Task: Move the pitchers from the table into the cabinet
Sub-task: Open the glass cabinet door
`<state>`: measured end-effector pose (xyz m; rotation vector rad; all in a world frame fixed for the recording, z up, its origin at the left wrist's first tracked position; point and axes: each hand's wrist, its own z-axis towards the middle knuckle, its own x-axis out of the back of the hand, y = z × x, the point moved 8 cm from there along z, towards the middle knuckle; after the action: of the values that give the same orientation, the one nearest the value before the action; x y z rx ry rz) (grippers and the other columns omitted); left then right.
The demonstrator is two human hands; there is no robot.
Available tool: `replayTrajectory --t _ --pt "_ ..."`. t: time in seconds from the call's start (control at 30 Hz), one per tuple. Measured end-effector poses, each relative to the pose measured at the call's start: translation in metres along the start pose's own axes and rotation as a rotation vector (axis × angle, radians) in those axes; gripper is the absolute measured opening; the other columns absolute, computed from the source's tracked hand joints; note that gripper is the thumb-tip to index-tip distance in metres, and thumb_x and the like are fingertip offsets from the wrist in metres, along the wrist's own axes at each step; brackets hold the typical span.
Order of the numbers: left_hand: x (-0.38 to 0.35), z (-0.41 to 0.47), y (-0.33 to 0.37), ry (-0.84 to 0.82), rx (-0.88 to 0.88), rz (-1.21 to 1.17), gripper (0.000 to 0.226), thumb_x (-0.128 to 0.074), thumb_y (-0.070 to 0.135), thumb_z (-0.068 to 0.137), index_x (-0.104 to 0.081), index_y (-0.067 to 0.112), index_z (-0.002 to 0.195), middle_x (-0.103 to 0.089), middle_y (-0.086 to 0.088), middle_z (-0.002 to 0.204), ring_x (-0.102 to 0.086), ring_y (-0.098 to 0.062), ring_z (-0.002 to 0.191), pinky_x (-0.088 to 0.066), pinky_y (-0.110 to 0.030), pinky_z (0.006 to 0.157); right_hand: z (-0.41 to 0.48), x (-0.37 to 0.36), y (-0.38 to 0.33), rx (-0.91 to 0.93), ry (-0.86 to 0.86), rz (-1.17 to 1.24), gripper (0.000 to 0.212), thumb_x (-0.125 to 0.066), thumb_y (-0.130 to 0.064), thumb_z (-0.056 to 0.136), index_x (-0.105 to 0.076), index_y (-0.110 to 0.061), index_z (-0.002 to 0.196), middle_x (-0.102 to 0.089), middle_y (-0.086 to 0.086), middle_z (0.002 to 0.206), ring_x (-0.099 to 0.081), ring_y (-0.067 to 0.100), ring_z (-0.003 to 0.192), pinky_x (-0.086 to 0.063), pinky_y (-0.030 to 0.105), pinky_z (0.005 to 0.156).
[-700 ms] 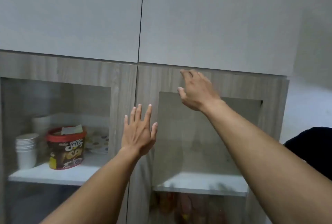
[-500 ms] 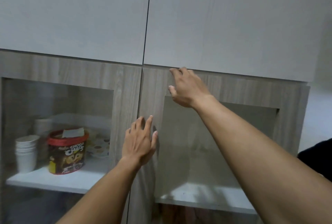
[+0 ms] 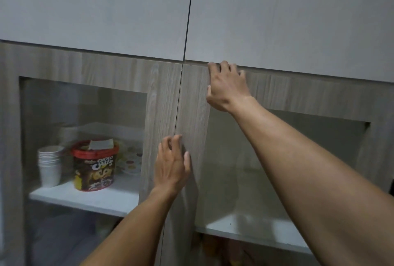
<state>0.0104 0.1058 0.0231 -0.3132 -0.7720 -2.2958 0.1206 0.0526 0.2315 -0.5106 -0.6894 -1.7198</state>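
No pitcher is in view. A wood-grain cabinet fills the frame, and its two glass-panelled doors are closed. My right hand (image 3: 226, 86) reaches up to the top edge of the right door (image 3: 298, 93), its fingertips hooked into the gap above it. Lower down, my left hand (image 3: 172, 167) rests on the same door's left stile. Its fingers are curled at the seam with the left door (image 3: 128, 74) and it holds nothing. Behind the right glass a white shelf (image 3: 255, 229) shows bare.
Behind the left glass stand a stack of white paper cups (image 3: 50, 165), a red-lidded choco chips tub (image 3: 94, 165) and some plates. Two plain grey upper doors (image 3: 277, 20) hang closed directly above. Blurred items sit on the lower shelves.
My right hand rose from the door's frame to its top edge and curled over it. The fingers of my left hand bent from flat to curled at the seam. The view came closer.
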Motion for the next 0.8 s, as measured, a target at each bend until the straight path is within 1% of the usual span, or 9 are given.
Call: replayTrajectory --t 0.1,0.17,0.23,0.33,0.47,0.53,0.63,0.7,0.8 --pt "0.004 -0.008 -0.015 -0.010 0.245 -0.216 0.051 -0.057 0.038 0.092 -0.042 0.015 0.135 -0.050 -0.007 0.123 -0.055 -0.024 0.103 -0.051 -0.039 0.085 -0.005 0.009 0.000 -0.013 -0.020 0.012 0.054 -0.048 -0.022 0.087 -0.042 -0.008 0.139 -0.047 0.021 0.136 -0.043 0.041 0.126 -0.038 0.056 0.101" --pt "0.003 -0.013 -0.023 -0.097 0.306 -0.234 0.055 -0.051 0.045 0.094 -0.045 0.011 0.138 -0.056 -0.011 0.128 -0.056 -0.028 0.114 -0.048 -0.039 0.094 -0.012 0.018 -0.003 -0.016 -0.042 0.027 0.055 -0.047 -0.022 0.088 -0.042 -0.008 0.140 -0.046 0.020 0.137 -0.042 0.041 0.127 -0.037 0.055 0.101" --pt "0.004 -0.018 -0.025 -0.181 0.324 -0.256 0.055 -0.047 0.049 0.096 -0.050 0.008 0.133 -0.062 -0.016 0.123 -0.059 -0.033 0.111 -0.049 -0.039 0.088 -0.018 0.026 -0.006 -0.025 -0.063 0.048 0.056 -0.047 -0.023 0.088 -0.041 -0.009 0.142 -0.044 0.019 0.139 -0.041 0.040 0.129 -0.037 0.054 0.102" --pt "0.029 -0.029 -0.019 -0.184 0.275 -0.305 0.036 -0.049 0.049 0.094 -0.053 0.013 0.099 -0.066 -0.013 0.092 -0.061 -0.032 0.082 -0.041 -0.033 0.065 -0.037 0.048 -0.014 -0.037 -0.100 0.066 0.062 -0.050 -0.035 0.090 -0.036 -0.015 0.147 -0.042 0.019 0.141 -0.038 0.039 0.132 -0.037 0.055 0.104" --pt "0.069 -0.055 -0.003 -0.186 0.190 -0.291 0.038 -0.053 0.052 0.091 -0.054 0.015 0.098 -0.065 -0.006 0.084 -0.061 -0.027 0.076 -0.048 -0.035 0.066 -0.068 0.084 -0.027 -0.095 -0.183 0.100 0.081 -0.049 -0.065 0.089 -0.022 -0.029 0.156 -0.032 0.019 0.152 -0.029 0.039 0.143 -0.033 0.059 0.113" --pt "0.088 -0.071 0.006 -0.189 0.153 -0.304 0.039 -0.053 0.056 0.088 -0.055 0.018 0.093 -0.067 -0.005 0.080 -0.064 -0.028 0.075 -0.054 -0.039 0.067 -0.085 0.107 -0.032 -0.142 -0.201 0.139 0.085 -0.045 -0.074 0.087 -0.022 -0.030 0.156 -0.031 0.019 0.154 -0.028 0.039 0.144 -0.031 0.058 0.115" --pt "0.120 -0.094 0.028 -0.197 0.076 -0.300 0.039 -0.052 0.058 0.086 -0.053 0.019 0.087 -0.064 -0.002 0.073 -0.063 -0.024 0.067 -0.055 -0.038 0.061 -0.113 0.142 -0.038 -0.217 -0.200 0.225 0.090 -0.043 -0.080 0.085 -0.024 -0.027 0.155 -0.032 0.018 0.153 -0.031 0.038 0.144 -0.033 0.056 0.115" --pt "0.142 -0.112 0.045 -0.233 0.021 -0.304 0.034 -0.057 0.051 0.089 -0.052 0.017 0.084 -0.063 -0.004 0.071 -0.060 -0.022 0.064 -0.051 -0.035 0.057 -0.136 0.164 -0.040 -0.273 -0.191 0.265 0.094 -0.043 -0.082 0.082 -0.024 -0.025 0.154 -0.034 0.016 0.154 -0.034 0.038 0.143 -0.035 0.054 0.114" --pt "0.166 -0.139 0.075 -0.277 -0.082 -0.373 0.030 -0.057 0.046 0.087 -0.051 0.017 0.082 -0.062 -0.004 0.069 -0.061 -0.025 0.062 -0.053 -0.038 0.057 -0.163 0.199 -0.037 -0.323 -0.171 0.266 0.096 -0.044 -0.084 0.079 -0.029 -0.022 0.150 -0.042 0.014 0.148 -0.044 0.036 0.136 -0.041 0.051 0.109"
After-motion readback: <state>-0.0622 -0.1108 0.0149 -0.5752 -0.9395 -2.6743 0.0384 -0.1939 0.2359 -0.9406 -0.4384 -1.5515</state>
